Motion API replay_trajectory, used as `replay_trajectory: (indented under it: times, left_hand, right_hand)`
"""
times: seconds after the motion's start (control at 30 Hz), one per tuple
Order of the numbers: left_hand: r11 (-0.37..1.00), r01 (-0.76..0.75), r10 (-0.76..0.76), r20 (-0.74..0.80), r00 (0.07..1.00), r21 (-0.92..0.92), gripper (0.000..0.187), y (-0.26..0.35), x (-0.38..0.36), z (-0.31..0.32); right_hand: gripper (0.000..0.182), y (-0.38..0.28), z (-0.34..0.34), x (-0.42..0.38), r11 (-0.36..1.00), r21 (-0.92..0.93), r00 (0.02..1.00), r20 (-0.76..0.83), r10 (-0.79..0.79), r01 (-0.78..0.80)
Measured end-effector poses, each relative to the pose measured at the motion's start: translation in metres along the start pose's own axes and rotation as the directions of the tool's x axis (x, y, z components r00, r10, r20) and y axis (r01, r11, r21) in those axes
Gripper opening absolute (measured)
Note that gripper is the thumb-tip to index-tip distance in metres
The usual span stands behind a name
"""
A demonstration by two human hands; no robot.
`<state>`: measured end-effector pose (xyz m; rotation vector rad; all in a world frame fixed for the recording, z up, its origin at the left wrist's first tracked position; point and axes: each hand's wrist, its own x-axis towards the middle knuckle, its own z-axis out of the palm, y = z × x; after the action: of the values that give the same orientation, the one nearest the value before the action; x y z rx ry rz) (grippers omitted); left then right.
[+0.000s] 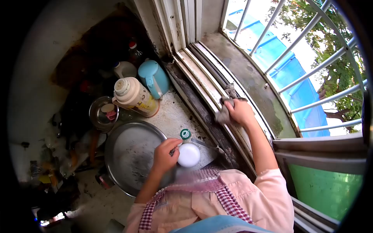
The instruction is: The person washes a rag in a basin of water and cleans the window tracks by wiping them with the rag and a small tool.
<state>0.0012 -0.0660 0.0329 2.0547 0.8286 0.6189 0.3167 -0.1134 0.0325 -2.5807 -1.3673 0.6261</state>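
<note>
My right hand is closed on a dirty grey rag, which lies against the window track. Part of the rag bunches up beyond my fingers. My left hand is closed over the right rim of a wide metal basin; a small dark bit shows at its fingers, too little to name. Cloudy water with dark specks appears to fill the basin. Just right of my left hand is a round white object, and a green-and-white cap lies beyond it.
A thermos flask, a light-blue kettle and a red-capped bottle stand at the back. A small metal bowl holds a pink-and-white cup. Metal bars cross the window opening on the right.
</note>
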Motion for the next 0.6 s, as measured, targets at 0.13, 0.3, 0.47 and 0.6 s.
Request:
replay_trajectory:
  times: [0.13,0.3,0.47,0.6]
  left_hand:
    - [1.0,-0.005,0.006,0.036,0.999,-0.027,0.024,-0.014,-0.009,0.004]
    - [1.0,0.012,-0.011,0.012,1.0,-0.018,0.024,-0.024,-0.008,0.012]
    - [0.998,0.055,-0.056,0.048,0.997,0.038,0.024,-0.017,0.015,0.018]
    - [0.993,0.049,-0.06,0.098,0.993,0.106,0.026,-0.003,0.046,0.027]
  right_hand:
    - [0.054,0.012,0.011,-0.003,0.984,0.132,0.987,-0.121,-0.101,0.117]
    - [0.046,-0.015,-0.005,0.031,0.996,0.088,0.998,-0.056,-0.01,0.015]
    - [0.04,-0.02,0.012,0.029,1.0,0.007,0.994,-0.112,0.017,-0.016]
    - [0.046,-0.004,0.029,-0.02,0.994,0.106,0.931,-0.36,0.062,-0.025]
